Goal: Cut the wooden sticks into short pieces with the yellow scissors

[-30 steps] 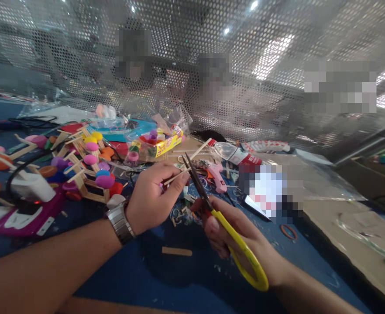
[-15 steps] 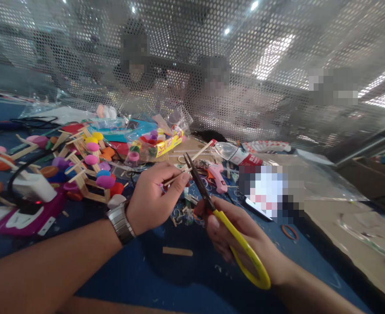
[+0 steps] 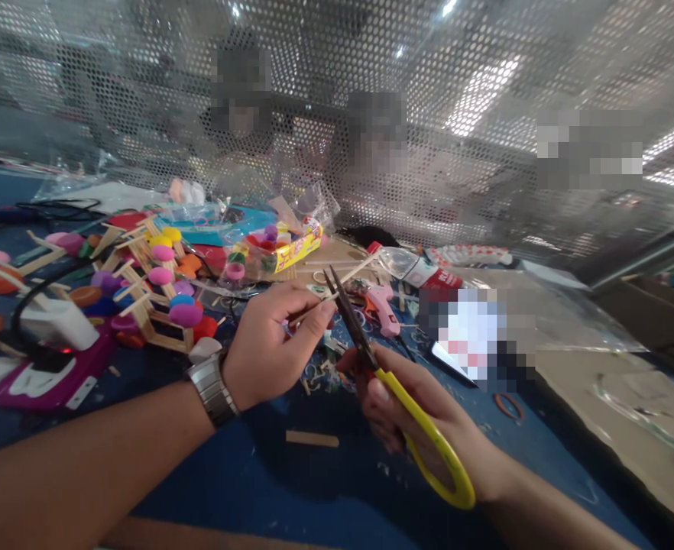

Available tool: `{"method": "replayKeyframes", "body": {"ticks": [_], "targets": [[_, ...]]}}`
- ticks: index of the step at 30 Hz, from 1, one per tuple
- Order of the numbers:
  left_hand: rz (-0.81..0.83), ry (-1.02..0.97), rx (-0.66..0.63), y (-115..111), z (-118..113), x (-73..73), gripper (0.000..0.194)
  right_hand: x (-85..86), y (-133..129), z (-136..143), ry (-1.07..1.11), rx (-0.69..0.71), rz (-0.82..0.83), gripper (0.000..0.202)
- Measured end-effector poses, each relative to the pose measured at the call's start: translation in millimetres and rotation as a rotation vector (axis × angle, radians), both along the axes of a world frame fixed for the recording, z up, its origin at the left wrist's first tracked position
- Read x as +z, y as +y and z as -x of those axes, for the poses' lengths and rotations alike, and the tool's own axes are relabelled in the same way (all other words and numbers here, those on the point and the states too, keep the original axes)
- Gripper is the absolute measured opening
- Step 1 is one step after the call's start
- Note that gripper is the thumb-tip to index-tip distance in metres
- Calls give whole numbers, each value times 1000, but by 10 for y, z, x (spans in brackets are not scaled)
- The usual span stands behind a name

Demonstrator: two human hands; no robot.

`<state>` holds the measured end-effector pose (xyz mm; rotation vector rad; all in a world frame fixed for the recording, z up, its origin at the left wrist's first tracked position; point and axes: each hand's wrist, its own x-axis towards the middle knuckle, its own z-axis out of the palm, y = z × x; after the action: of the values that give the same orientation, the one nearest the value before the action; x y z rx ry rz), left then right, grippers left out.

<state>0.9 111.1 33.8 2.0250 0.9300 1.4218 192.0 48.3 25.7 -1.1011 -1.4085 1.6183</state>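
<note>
My left hand (image 3: 280,340), with a metal watch at its wrist, pinches a thin wooden stick (image 3: 353,273) that slants up to the right past the fingertips. In my right hand (image 3: 411,405) are yellow-handled scissors (image 3: 429,437), their dark blades slightly apart and pointing up and away beside the left fingertips. The blades cross the stick near the left thumb. A flat wooden stick piece (image 3: 312,438) lies on the blue table below the hands.
Stick structures with colourful round pieces (image 3: 185,315) stand left, near a purple power strip (image 3: 50,382) with a white plug. Beyond the hands are a pink glue gun (image 3: 383,309), a plastic bottle (image 3: 409,266) and a yellow box (image 3: 298,250). A lit phone (image 3: 457,359) lies right; people sit behind perforated mesh.
The view has shifted slightly. Both hands keep nearly the same places and hold the same things, with the scissor blades still slightly apart.
</note>
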Motion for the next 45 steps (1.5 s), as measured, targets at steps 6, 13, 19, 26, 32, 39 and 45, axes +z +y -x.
{"method": "replayKeyframes", "body": {"ticks": [6, 13, 19, 26, 32, 39, 45], "targets": [[0, 3, -17, 8, 8, 5, 33, 9, 20, -37, 4, 59, 5, 46], [0, 5, -28, 4, 10, 9, 34, 4, 30, -22, 5, 39, 14, 42], [-12, -18, -31, 10, 11, -1, 33, -12, 31, -36, -33, 20, 11, 41], [6, -8, -30, 7, 22, 0, 36, 3, 51, 2, -24, 8, -15, 37], [45, -51, -131, -8, 33, 14, 38, -57, 86, 17, 98, -206, -77, 37], [77, 31, -242, -69, 31, 54, 38, -46, 189, -39, 197, -434, -243, 40], [154, 196, -463, -85, 17, 61, 36, -33, 184, -30, 253, -441, -200, 35]]}}
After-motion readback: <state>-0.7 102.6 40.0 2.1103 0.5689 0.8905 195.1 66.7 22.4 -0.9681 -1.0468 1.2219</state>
